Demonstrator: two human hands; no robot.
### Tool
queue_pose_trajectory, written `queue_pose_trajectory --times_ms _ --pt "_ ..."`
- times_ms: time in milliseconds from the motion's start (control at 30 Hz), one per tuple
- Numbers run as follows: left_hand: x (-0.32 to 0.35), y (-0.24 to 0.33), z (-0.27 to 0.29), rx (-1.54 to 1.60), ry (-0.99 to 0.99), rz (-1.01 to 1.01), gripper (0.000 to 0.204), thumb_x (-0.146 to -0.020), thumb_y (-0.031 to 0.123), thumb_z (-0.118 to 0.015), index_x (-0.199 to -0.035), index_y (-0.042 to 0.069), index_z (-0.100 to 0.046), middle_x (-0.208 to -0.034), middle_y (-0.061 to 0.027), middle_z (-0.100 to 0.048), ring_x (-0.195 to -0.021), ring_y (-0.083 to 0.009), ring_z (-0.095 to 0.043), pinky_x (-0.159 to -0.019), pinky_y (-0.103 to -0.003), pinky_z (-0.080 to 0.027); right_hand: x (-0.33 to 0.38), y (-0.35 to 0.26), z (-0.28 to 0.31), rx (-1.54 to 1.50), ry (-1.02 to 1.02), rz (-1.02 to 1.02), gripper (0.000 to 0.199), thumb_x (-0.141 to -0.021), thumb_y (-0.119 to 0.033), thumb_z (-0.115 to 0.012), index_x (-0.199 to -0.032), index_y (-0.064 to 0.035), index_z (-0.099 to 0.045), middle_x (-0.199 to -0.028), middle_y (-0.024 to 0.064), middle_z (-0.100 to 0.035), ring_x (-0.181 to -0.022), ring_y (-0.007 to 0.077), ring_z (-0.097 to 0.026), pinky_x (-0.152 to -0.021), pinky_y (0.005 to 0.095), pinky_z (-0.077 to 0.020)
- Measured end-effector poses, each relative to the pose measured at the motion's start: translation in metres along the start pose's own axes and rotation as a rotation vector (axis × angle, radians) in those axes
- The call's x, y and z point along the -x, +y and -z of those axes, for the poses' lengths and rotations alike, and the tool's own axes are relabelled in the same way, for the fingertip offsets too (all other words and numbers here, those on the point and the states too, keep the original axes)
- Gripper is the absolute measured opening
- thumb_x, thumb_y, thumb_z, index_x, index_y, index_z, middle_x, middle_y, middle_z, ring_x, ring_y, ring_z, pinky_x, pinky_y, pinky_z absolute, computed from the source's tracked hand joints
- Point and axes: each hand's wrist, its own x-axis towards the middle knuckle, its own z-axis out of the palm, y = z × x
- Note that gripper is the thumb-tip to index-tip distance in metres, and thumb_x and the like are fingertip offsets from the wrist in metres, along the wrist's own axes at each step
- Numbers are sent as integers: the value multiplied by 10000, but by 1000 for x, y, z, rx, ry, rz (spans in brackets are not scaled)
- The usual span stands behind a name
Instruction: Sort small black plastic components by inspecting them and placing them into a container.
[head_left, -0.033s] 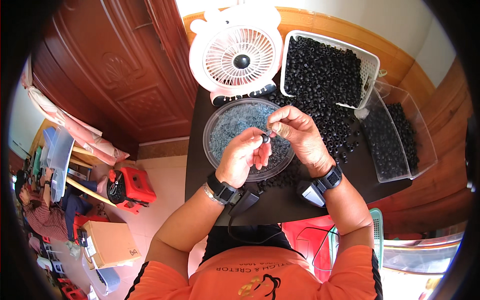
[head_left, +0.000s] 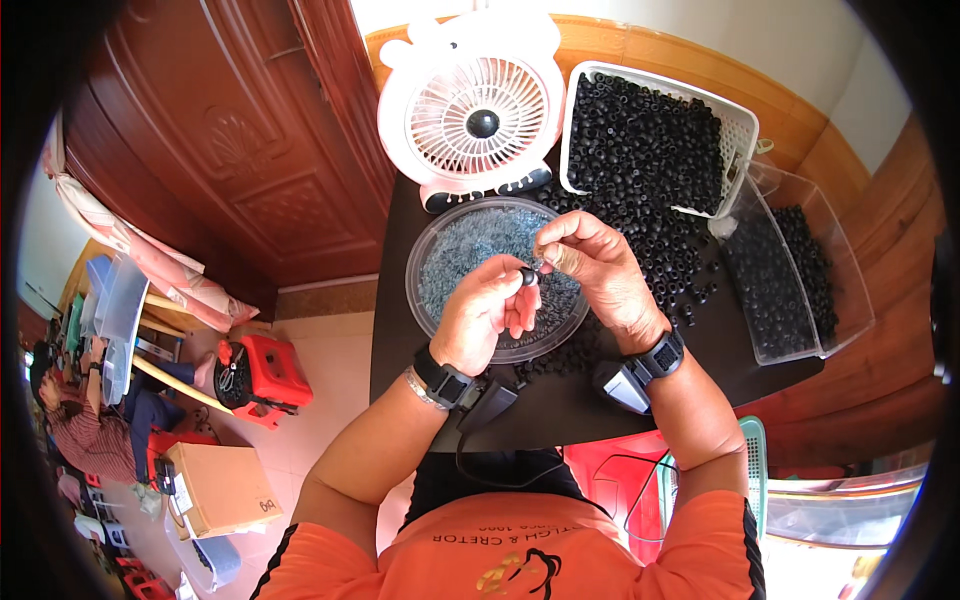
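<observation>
I see the left hand (head_left: 478, 314) with its grip closed on a round black piece (head_left: 528, 277), held between thumb and fingers, its other fingers loosely curled below. The right hand (head_left: 604, 278) meets it from the right, its grip pinched thumb to forefinger on a small piece (head_left: 539, 263) just beside the black one; it is too small for me to tell its kind, or whether the two pieces touch. Both pieces are held up over the round clear tub (head_left: 416, 297), which carries a heap of tiny pale-blue bits (head_left: 465, 250) and sits toward the left of the dark table (head_left: 545, 425). On my far side stands a pink-and-white fan (head_left: 483, 123), and at far right a white basket (head_left: 740, 135) full of black pieces (head_left: 645, 140), with more of them spilled loose (head_left: 672, 250) across the table between basket and tub. At the right edge I have a clear bin (head_left: 848, 325) partly filled with similar black pieces. Well apart on the left, a red stool (head_left: 278, 370) and a cardboard box (head_left: 222, 490) stand on the floor, near a co-worker in a striped shirt (head_left: 95, 440)
</observation>
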Motion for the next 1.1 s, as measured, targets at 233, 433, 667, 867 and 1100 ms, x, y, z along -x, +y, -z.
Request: queue_pose_trajectory --times_ms 233,433,667,867,1100 --pt "-1 4 -9 -24 109 -58 206 -956 211 -514 -1036 26 -552 -1015 -116 -624 -813 -176 -621 -628 -249 -483 -2 8 2 -13 -24 -55 108 -912 -69 -636 -1013 -29 -634 -895 16 -635 -821 100 -580 -780 253 -475" --pt "-4 -3 12 70 6 -44 212 -961 206 -498 -1033 13 -545 -1008 -142 -606 -850 -204 -615 -652 -281 -491 -2 17 1 69 -45 -101 90 -908 -42 -630 -996 -29 -635 -905 1 -632 -829 80 -579 -778 245 -485" --pt "-4 1 5 213 -10 -56 218 -972 253 -496 -990 44 -555 -860 -81 -598 -717 -187 -580 -613 -282 -454 -1 18 -4 91 10 -53 103 -942 -82 -594 -1021 -30 -636 -927 -14 -630 -831 68 -552 -781 240 -473" --pt "-4 0 10 290 -57 -86 218 -974 254 -488 -989 45 -547 -875 -89 -587 -770 -198 -586 -631 -298 -458 -1 12 -2 211 -3 -32 137 -950 -97 -585 -1053 -28 -644 -927 -16 -629 -808 69 -543 -764 237 -472" --pt "-3 4 6 129 80 -54 209 -971 251 -493 -1015 53 -546 -791 -84 -604 -638 -169 -586 -543 -260 -443 1 4 -5 154 69 -41 113 -940 -62 -592 -1030 -29 -651 -907 -6 -622 -817 86 -551 -762 240 -473"
